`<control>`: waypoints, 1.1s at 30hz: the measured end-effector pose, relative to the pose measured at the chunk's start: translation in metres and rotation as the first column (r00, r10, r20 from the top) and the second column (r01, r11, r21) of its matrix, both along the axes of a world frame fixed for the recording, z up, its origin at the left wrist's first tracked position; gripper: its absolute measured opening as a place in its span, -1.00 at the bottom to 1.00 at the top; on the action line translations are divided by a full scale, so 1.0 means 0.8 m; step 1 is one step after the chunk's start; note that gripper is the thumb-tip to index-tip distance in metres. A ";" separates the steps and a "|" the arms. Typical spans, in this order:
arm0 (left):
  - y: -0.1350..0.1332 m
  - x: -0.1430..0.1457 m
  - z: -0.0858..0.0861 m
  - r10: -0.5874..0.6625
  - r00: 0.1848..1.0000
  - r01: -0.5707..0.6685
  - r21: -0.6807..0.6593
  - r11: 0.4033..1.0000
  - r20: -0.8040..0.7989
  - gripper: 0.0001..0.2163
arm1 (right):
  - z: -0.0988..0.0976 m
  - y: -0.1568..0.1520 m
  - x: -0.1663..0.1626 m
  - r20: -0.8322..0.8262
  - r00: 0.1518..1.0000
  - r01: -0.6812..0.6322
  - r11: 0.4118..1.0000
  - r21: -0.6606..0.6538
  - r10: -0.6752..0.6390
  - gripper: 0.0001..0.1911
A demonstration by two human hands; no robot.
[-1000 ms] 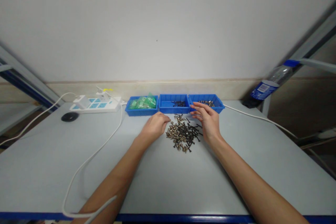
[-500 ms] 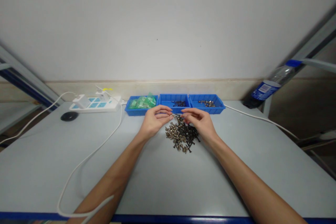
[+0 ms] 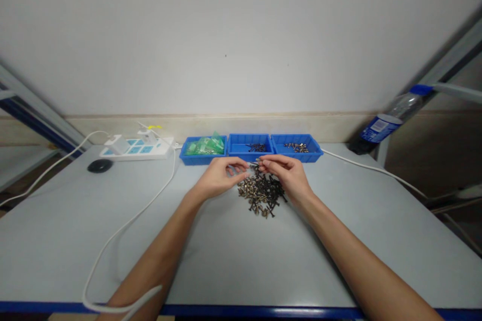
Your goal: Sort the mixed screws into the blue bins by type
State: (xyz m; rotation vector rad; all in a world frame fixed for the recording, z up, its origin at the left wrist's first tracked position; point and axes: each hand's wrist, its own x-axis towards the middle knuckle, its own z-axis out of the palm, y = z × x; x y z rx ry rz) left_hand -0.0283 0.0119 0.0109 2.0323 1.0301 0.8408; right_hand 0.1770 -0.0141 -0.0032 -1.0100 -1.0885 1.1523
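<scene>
A mixed pile of screws (image 3: 261, 193), some black and some brass-coloured, lies on the grey table between my hands. My left hand (image 3: 220, 176) is at the pile's left edge, thumb and fingers apart, with nothing visible between them. On the other side, my right hand (image 3: 286, 170) pinches a small screw (image 3: 258, 160) at its fingertips, just above the far edge of the pile. The screw's colour is hard to make out. Behind the hands, the middle blue bin (image 3: 237, 142) holds black screws (image 3: 256, 147), and the right blue bin (image 3: 315, 149) holds brass-coloured screws (image 3: 299, 147).
The left blue bin (image 3: 188, 161) contains green plastic packets (image 3: 205, 146). A white power strip (image 3: 160, 150) with plugs and a black disc (image 3: 100, 166) are at left. One white cable (image 3: 126, 225) crosses the table's left side. A bottle (image 3: 384, 125) leans at the right.
My left hand has drawn slightly left and down, its fingers parting from the screw that was between both hands. The screw stays in my right fingertips.
</scene>
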 end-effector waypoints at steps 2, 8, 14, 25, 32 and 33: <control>0.003 -0.010 -0.001 -0.025 0.986 0.036 0.068 0.997 -0.167 -0.85 | -0.001 0.004 0.004 -0.064 0.984 0.168 0.986 0.022 -0.166 -0.79; 0.011 -0.021 -0.013 -0.076 0.954 0.099 0.066 0.993 -0.290 -0.85 | -0.001 0.011 0.015 -0.179 0.906 0.388 0.922 -0.014 -0.384 -0.67; 0.009 -0.013 -0.018 0.013 0.929 0.081 0.236 0.968 -0.371 -0.83 | 0.001 0.008 0.010 -0.131 0.934 0.332 0.943 -0.018 -0.331 -0.71; 0.018 -0.012 -0.031 0.049 0.930 0.050 0.257 0.965 -0.365 -0.82 | -0.001 0.007 0.009 -0.128 0.951 0.284 0.959 -0.011 -0.283 -0.71; 0.013 -0.002 -0.028 0.056 0.988 0.000 0.351 0.936 -0.147 -0.82 | 0.001 0.005 0.009 -0.081 0.963 0.258 0.966 -0.013 -0.258 -0.75; 0.011 0.001 -0.025 0.052 0.995 -0.020 0.332 0.943 -0.088 -0.83 | 0.001 0.005 0.009 -0.068 0.969 0.238 0.971 -0.006 -0.238 -0.77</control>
